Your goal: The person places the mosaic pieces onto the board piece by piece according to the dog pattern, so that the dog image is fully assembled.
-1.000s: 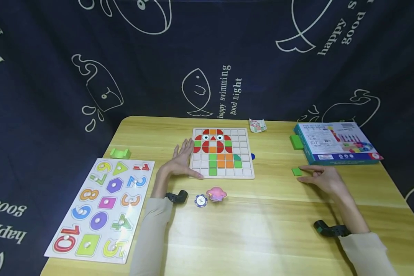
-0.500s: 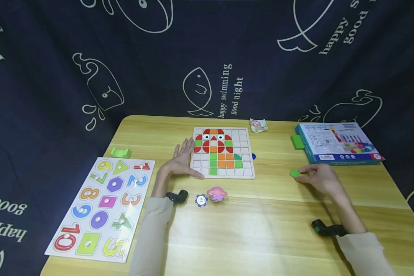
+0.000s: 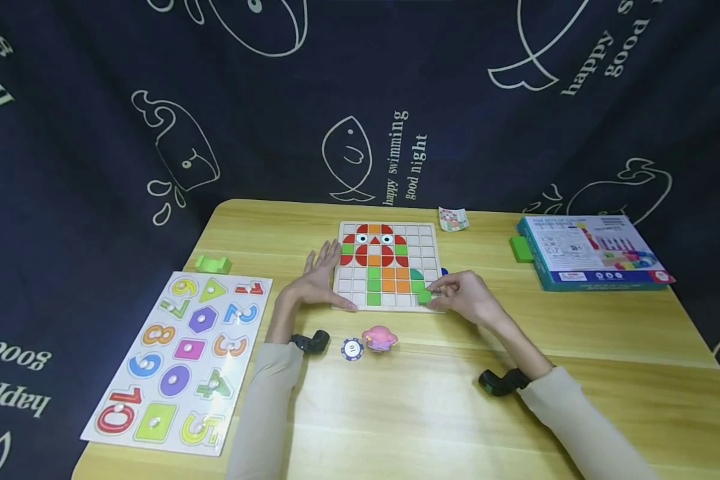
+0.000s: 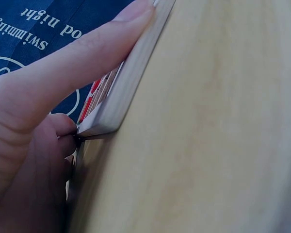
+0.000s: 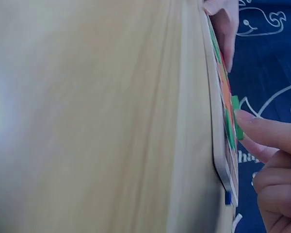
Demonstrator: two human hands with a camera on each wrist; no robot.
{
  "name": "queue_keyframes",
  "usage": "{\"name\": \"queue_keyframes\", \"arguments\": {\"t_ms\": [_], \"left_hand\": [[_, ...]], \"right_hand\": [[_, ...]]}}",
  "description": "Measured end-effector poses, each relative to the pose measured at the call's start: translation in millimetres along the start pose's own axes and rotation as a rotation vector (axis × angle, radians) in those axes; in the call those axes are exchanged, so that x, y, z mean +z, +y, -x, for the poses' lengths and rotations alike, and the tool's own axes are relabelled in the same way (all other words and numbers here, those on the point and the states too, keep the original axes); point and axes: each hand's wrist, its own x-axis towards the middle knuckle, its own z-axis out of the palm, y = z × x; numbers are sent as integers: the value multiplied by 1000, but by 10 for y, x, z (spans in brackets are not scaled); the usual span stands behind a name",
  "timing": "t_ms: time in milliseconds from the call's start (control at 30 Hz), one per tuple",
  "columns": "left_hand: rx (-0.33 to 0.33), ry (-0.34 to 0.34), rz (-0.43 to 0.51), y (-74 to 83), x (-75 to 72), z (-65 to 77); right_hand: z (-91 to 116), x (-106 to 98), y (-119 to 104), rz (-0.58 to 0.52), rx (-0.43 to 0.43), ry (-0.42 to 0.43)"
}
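Observation:
A white grid board (image 3: 426, 240) lies on the wooden table, with red, orange and green tiles forming a parrot-like figure. Thumb and fingers of my left hand (image 3: 315, 283) are spread along its left edge and lower left corner; the left wrist view shows the thumb (image 4: 82, 60) lying straight along the rim. My right hand (image 3: 468, 297) pinches a green square tile (image 3: 424, 297) over the lower right of the board, beside the green tiles there. In the right wrist view this tile (image 5: 236, 116) is tilted against the board's surface.
To the left lies a number-and-shape puzzle board (image 3: 150, 445), with a green block (image 3: 213, 265) behind it. A poker chip (image 3: 352, 349) and pink toy (image 3: 381, 338) stand in front. Rightward are a boxed set (image 3: 594, 253) and another green block (image 3: 521, 249); a picture card (image 3: 453, 219) lies behind.
My right hand has picked the green tile up from the table near the box and carried it left to the grid board. The left hand has stayed at the board's edge.

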Motion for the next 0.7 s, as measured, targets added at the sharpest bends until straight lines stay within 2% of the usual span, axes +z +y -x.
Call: {"name": "queue_keyframes", "arguments": {"t_ms": [233, 467, 700], "left_hand": [[4, -10, -2, 25, 0, -24], [-1, -14, -2, 24, 1, -14], [-2, -8, -1, 19, -7, -5]], "right_hand": [[-67, 52, -2, -7, 1, -8], [-63, 58, 48, -113, 1, -60], [-133, 92, 52, -156, 12, -111]]}}
